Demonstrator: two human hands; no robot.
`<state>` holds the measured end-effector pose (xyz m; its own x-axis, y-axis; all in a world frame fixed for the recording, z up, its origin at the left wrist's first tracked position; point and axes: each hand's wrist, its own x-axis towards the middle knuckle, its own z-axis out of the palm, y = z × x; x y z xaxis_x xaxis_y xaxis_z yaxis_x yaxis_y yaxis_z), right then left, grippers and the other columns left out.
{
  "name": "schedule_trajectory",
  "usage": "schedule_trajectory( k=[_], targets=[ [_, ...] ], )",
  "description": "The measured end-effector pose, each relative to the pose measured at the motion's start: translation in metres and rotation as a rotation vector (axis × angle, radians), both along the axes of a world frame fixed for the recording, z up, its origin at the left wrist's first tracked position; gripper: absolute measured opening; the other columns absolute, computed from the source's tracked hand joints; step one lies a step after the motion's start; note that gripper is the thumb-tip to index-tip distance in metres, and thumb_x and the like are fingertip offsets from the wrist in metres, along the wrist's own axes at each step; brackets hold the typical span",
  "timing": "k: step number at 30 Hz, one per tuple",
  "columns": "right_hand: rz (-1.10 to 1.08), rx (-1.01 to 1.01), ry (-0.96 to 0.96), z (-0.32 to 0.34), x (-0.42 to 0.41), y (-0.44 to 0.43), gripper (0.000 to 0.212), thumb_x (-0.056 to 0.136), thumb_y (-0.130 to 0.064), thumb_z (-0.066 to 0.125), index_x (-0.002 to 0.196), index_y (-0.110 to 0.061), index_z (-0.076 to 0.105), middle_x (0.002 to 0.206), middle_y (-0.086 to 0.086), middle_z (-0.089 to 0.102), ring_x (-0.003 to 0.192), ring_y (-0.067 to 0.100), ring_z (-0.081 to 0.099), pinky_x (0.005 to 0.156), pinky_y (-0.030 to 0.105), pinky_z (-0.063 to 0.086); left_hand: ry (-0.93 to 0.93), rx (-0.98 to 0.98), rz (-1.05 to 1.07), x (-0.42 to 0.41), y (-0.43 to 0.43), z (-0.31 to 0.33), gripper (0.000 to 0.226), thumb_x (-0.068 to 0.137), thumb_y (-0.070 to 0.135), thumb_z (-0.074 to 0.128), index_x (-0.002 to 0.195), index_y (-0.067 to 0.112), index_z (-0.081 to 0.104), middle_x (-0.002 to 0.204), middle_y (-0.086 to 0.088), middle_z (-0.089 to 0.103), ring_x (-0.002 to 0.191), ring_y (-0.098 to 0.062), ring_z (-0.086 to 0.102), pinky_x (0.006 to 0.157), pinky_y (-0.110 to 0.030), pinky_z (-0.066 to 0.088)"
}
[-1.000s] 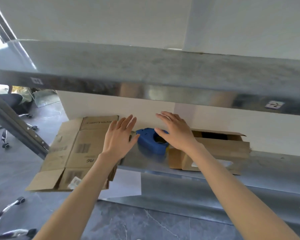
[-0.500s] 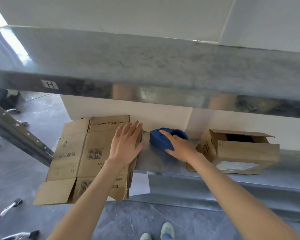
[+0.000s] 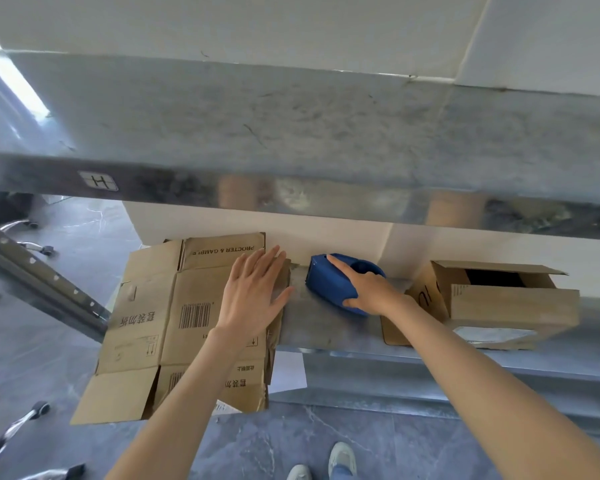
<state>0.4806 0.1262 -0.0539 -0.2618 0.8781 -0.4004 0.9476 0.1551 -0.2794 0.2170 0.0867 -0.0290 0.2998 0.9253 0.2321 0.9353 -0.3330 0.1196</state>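
A blue tape dispenser (image 3: 329, 287) lies on the lower metal shelf (image 3: 323, 330). My right hand (image 3: 366, 289) holds it, the index finger stretched along its top and the thumb hooked under its near side. My left hand (image 3: 253, 294) rests flat, fingers straight, on a flattened cardboard box (image 3: 187, 317) that overhangs the shelf's left end. The two hands are a short gap apart.
An open cardboard box (image 3: 510, 306) stands on the shelf to the right of the dispenser. An upper metal shelf (image 3: 291, 133) hangs over the hands. A slanted metal upright (image 3: 39, 285) and chair wheels are at the left. My shoes (image 3: 340, 460) show on the grey floor.
My right hand has come down onto the blue dispenser and closed round it. My left hand has settled flat on the cardboard. The camera has tilted downward.
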Motion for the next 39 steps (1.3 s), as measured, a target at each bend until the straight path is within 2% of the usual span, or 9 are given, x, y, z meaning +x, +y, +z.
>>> schedule_trajectory(
  k=[3, 8, 13, 20, 23, 26, 30, 34, 39],
  targets=[
    [-0.020, -0.041, 0.001, 0.002, -0.002, 0.002, 0.102, 0.094, -0.034, 0.064, 0.145, -0.054, -0.021, 0.106, 0.012, 0.064, 0.076, 0.020, 0.061, 0.071, 0.033, 0.047, 0.025, -0.010, 0.009, -0.004, -0.003, -0.001, 0.065, 0.096, 0.056, 0.043, 0.149, 0.018, 0.041, 0.156, 0.000, 0.037, 0.145, -0.023, 0.032, 0.121, -0.041, 0.016],
    [-0.071, -0.034, 0.027, 0.007, -0.006, -0.003, 0.104, 0.092, -0.030, 0.068, 0.149, -0.052, -0.016, 0.115, 0.014, 0.062, 0.083, 0.025, 0.064, 0.081, 0.043, 0.056, 0.027, -0.014, 0.029, -0.012, -0.014, 0.001, 0.064, 0.096, 0.057, 0.041, 0.149, 0.020, 0.040, 0.157, 0.002, 0.036, 0.145, -0.021, 0.029, 0.121, -0.040, 0.011],
    [-0.064, 0.101, 0.032, 0.018, -0.020, -0.017, 0.095, 0.091, -0.019, 0.066, 0.152, -0.050, 0.000, 0.071, 0.003, 0.057, 0.058, 0.018, 0.058, 0.048, 0.028, 0.044, 0.001, 0.008, 0.027, -0.021, -0.022, 0.009, 0.062, 0.095, 0.053, 0.049, 0.145, 0.018, 0.046, 0.154, -0.001, 0.041, 0.143, -0.023, 0.034, 0.120, -0.045, 0.019],
    [-0.011, 0.382, 0.023, 0.078, -0.035, -0.046, 0.083, 0.096, -0.033, 0.059, 0.153, -0.046, 0.000, 0.064, -0.008, 0.048, 0.055, 0.011, 0.053, 0.046, 0.024, 0.038, -0.065, 0.055, 0.042, -0.009, -0.025, 0.029, 0.065, 0.090, 0.056, 0.036, 0.141, 0.017, 0.051, 0.148, -0.004, 0.048, 0.138, -0.026, 0.041, 0.115, -0.046, 0.026],
    [0.014, 0.518, -0.019, 0.110, -0.028, -0.060, 0.082, 0.097, -0.039, 0.058, 0.153, -0.046, -0.001, 0.065, -0.009, 0.049, 0.054, 0.011, 0.052, 0.046, 0.024, 0.039, -0.101, 0.078, 0.012, 0.005, -0.023, 0.038, 0.057, 0.095, 0.049, 0.051, 0.143, 0.018, 0.049, 0.151, -0.005, 0.046, 0.139, -0.028, 0.039, 0.115, -0.048, 0.026],
    [0.030, 0.662, -0.109, 0.139, -0.011, -0.071, 0.081, 0.096, -0.044, 0.056, 0.155, -0.043, 0.000, 0.072, -0.004, 0.058, 0.054, 0.013, 0.048, 0.047, 0.024, 0.032, -0.113, 0.077, -0.026, 0.025, -0.023, 0.045, 0.058, 0.096, 0.048, 0.052, 0.147, 0.022, 0.043, 0.156, -0.002, 0.038, 0.144, -0.026, 0.032, 0.118, -0.045, 0.021],
    [0.009, 0.798, -0.199, 0.160, 0.024, -0.084, 0.082, 0.095, -0.043, 0.057, 0.156, -0.041, 0.002, 0.081, -0.001, 0.067, 0.059, 0.017, 0.054, 0.053, 0.025, 0.037, -0.138, 0.080, -0.084, 0.066, -0.027, 0.055, 0.060, 0.097, 0.051, 0.047, 0.150, 0.024, 0.039, 0.158, 0.000, 0.033, 0.146, -0.024, 0.027, 0.120, -0.043, 0.014],
    [-0.028, 0.814, -0.209, 0.168, 0.079, -0.102, 0.081, 0.095, -0.039, 0.057, 0.156, -0.040, 0.004, 0.080, 0.001, 0.067, 0.062, 0.017, 0.056, 0.053, 0.025, 0.041, -0.177, 0.067, -0.145, 0.125, -0.035, 0.061, 0.062, 0.096, 0.053, 0.047, 0.150, 0.024, 0.038, 0.158, 0.002, 0.033, 0.146, -0.023, 0.027, 0.120, -0.042, 0.013],
    [-0.083, 0.816, -0.209, 0.165, 0.165, -0.131, 0.080, 0.095, -0.039, 0.059, 0.155, -0.042, 0.007, 0.075, 0.000, 0.065, 0.057, 0.013, 0.044, 0.050, 0.026, 0.034, -0.269, 0.009, -0.182, 0.209, -0.047, 0.061, 0.063, 0.094, 0.053, 0.050, 0.149, 0.026, 0.038, 0.158, 0.004, 0.032, 0.144, -0.021, 0.027, 0.117, -0.038, 0.019]
  ],
)
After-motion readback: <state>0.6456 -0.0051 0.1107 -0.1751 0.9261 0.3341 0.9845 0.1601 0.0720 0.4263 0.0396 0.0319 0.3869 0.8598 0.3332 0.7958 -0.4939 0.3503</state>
